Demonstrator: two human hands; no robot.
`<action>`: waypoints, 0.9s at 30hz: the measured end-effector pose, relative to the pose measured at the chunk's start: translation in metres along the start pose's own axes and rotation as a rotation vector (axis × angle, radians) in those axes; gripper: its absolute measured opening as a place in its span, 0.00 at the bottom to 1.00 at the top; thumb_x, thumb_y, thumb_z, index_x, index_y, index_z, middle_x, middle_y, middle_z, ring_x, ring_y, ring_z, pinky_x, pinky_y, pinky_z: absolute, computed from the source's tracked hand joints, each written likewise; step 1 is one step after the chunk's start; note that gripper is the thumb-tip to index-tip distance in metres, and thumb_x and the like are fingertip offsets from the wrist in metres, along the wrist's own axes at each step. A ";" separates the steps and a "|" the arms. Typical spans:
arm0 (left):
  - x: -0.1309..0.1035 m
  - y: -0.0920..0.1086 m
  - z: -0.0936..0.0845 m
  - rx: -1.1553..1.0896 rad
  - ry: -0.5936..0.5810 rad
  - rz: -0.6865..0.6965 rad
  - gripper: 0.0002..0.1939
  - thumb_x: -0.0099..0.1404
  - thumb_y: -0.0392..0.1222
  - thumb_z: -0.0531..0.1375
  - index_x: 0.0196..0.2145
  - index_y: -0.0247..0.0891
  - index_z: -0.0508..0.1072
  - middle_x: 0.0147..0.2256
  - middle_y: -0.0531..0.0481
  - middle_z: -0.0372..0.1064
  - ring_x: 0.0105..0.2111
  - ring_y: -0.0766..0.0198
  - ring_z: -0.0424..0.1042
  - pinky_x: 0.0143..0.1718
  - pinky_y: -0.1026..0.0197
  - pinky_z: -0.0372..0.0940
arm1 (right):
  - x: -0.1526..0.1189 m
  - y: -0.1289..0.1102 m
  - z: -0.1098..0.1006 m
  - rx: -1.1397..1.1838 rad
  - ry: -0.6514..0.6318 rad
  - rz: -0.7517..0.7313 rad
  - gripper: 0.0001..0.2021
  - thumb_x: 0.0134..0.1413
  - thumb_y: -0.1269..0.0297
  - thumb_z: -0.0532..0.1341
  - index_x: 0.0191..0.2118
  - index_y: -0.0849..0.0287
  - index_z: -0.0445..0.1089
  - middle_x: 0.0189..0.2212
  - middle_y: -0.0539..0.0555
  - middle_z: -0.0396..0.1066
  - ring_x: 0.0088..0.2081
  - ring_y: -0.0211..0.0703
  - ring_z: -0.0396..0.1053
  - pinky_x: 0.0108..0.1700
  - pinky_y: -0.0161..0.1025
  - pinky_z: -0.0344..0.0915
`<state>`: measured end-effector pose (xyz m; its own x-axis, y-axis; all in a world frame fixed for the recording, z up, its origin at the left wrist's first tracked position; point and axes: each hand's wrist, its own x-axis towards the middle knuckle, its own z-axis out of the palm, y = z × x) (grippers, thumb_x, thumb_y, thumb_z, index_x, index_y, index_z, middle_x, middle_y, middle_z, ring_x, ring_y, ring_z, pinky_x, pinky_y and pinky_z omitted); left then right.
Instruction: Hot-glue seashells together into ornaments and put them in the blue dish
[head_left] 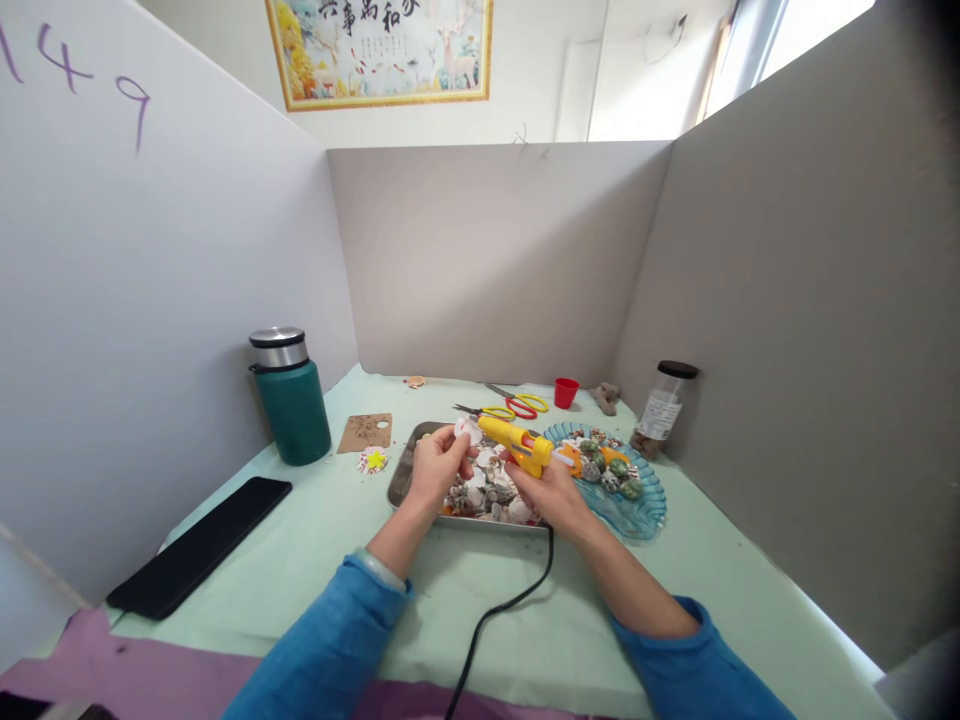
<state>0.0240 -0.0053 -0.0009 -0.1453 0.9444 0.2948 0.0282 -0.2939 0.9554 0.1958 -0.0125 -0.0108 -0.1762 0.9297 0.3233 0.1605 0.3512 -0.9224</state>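
My right hand [551, 492] is wrapped round a yellow glue gun [517, 443], its nozzle pointing left. Pinched in the fingers of my left hand [439, 465] is a white, roundish flat piece [468, 431], perhaps a shell, close to the nozzle. Whether the tip touches it I cannot tell. Both hands are over a metal tray [405, 475] of mixed shells [491, 490]. From below my right hand a black cord [504, 606] runs toward me across the table.
A blue glass plate [651, 500] with shells lies right of the tray. Scissors [521, 405] and a red cup [566, 392] are behind. At left stand a green bottle [292, 410] and a black slab [202, 545]. A lidded jar [664, 410] leans near the right panel.
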 end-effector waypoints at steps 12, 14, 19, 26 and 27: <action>0.002 -0.003 -0.001 -0.083 0.056 -0.011 0.13 0.55 0.49 0.60 0.28 0.35 0.70 0.21 0.52 0.70 0.14 0.71 0.61 0.17 0.68 0.58 | 0.002 0.001 -0.002 -0.008 -0.024 0.055 0.17 0.49 0.54 0.59 0.39 0.64 0.70 0.13 0.43 0.55 0.16 0.33 0.51 0.20 0.33 0.50; 0.002 -0.002 -0.001 -0.078 0.054 -0.006 0.13 0.56 0.49 0.60 0.28 0.35 0.70 0.22 0.52 0.70 0.14 0.71 0.61 0.17 0.68 0.58 | 0.001 0.001 -0.001 -0.012 -0.025 0.057 0.18 0.49 0.54 0.60 0.39 0.64 0.71 0.12 0.43 0.55 0.16 0.33 0.51 0.20 0.33 0.50; 0.003 -0.003 -0.002 -0.079 0.083 0.007 0.12 0.56 0.47 0.60 0.27 0.34 0.69 0.21 0.52 0.70 0.14 0.72 0.61 0.18 0.68 0.58 | 0.000 0.001 -0.001 -0.012 -0.011 0.067 0.18 0.48 0.54 0.60 0.39 0.64 0.71 0.12 0.43 0.55 0.16 0.33 0.51 0.20 0.33 0.50; 0.004 -0.003 -0.002 -0.087 0.099 0.007 0.11 0.57 0.46 0.60 0.26 0.34 0.69 0.20 0.52 0.70 0.14 0.72 0.61 0.18 0.68 0.57 | 0.002 0.005 0.000 0.016 -0.003 0.059 0.17 0.48 0.55 0.59 0.38 0.64 0.70 0.13 0.43 0.54 0.17 0.32 0.50 0.20 0.33 0.49; 0.004 -0.003 -0.002 -0.085 0.096 0.010 0.11 0.56 0.46 0.60 0.26 0.34 0.69 0.20 0.52 0.70 0.14 0.72 0.61 0.18 0.68 0.57 | 0.002 0.005 0.000 0.020 -0.005 0.057 0.17 0.48 0.55 0.59 0.38 0.64 0.70 0.13 0.43 0.54 0.16 0.32 0.50 0.20 0.32 0.49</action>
<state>0.0211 -0.0013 -0.0030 -0.2396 0.9242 0.2973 -0.0535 -0.3184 0.9465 0.1966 -0.0084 -0.0146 -0.1725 0.9477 0.2686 0.1514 0.2949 -0.9434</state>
